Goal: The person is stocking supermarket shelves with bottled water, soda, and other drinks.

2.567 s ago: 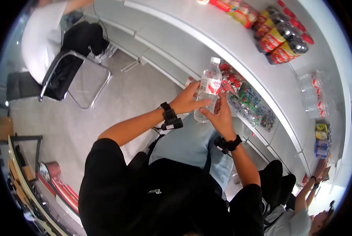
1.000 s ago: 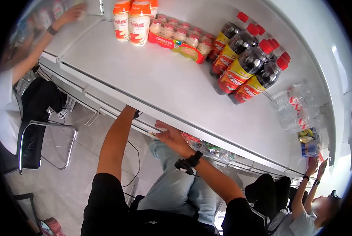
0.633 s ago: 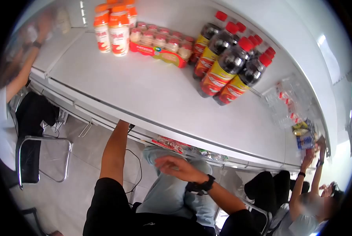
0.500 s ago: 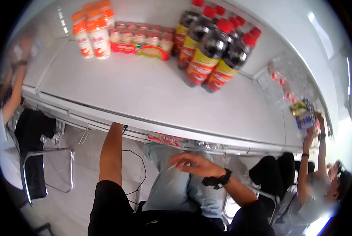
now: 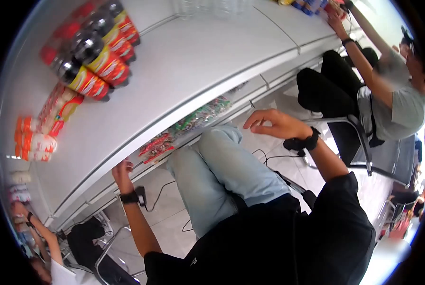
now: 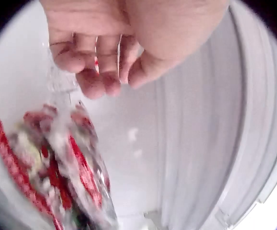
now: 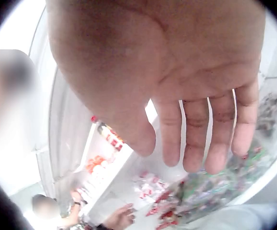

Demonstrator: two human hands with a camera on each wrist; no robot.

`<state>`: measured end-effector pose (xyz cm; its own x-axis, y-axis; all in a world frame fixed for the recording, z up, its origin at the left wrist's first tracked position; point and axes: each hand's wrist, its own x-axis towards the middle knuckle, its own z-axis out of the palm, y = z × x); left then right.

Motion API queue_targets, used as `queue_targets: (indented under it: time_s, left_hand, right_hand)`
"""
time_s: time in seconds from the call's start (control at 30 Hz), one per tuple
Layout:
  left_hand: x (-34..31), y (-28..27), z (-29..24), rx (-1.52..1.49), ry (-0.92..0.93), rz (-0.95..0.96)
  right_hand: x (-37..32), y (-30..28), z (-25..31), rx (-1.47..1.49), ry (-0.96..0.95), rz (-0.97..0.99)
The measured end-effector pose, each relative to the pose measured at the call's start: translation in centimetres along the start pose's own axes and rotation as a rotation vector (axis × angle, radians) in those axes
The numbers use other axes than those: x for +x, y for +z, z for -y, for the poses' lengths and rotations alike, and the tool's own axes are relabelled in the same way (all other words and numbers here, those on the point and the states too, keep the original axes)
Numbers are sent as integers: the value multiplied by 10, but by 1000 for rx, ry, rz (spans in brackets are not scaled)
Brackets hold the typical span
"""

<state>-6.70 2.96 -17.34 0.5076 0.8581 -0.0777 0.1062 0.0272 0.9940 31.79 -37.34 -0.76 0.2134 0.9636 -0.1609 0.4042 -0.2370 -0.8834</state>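
- The left hand [image 5: 122, 171] has its fingers loosely bent and a little apart, near the edge of the upper shelf [image 5: 184, 71]; whether they touch that edge cannot be told.
- The right hand [image 5: 280, 124] is held out flat, fingers straight and slightly spread; its wrist view cuts off part of the palm.
- The red packets [image 5: 156, 146] lie on the lower shelf [image 6: 129, 182], between the hands and closer to the left one; they are blurred in the left wrist view, their print unreadable.
- The green packets [image 5: 202, 114] lie just beside them, toward the right hand, partly hidden by the upper shelf.
- On the upper shelf are dark bottles [image 5: 94, 57] with red caps, then small bottles [image 5: 58, 107] in a wrapped pack and orange-capped bottles [image 5: 34, 142], all smeared by blur.
- The clear bottles [image 5: 212, 7] are cut off at the head view's top edge.
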Motion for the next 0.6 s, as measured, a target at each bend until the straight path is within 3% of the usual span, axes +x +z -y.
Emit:
queue_targets:
  time_s: [0.07, 0.17, 0.3, 0.43, 0.6]
  left_hand:
    - [-40, 49, -56, 16, -69, 289]
    - [-65, 113, -94, 55, -129, 538]
    - [-64, 225, -115, 143, -207, 854]
    - [-62, 352, -93, 213, -197, 1121]
    - [-50, 458, -7, 341, -241, 1138]
  right_hand:
    - [-20, -13, -42, -12, 90, 13]
    - [-32, -16, -128, 29, 167, -3]
    - [-22, 2, -259, -40, 283, -158]
    - [19, 26, -350, -207, 429, -475]
    - [80, 25, -391, -130, 579, -717]
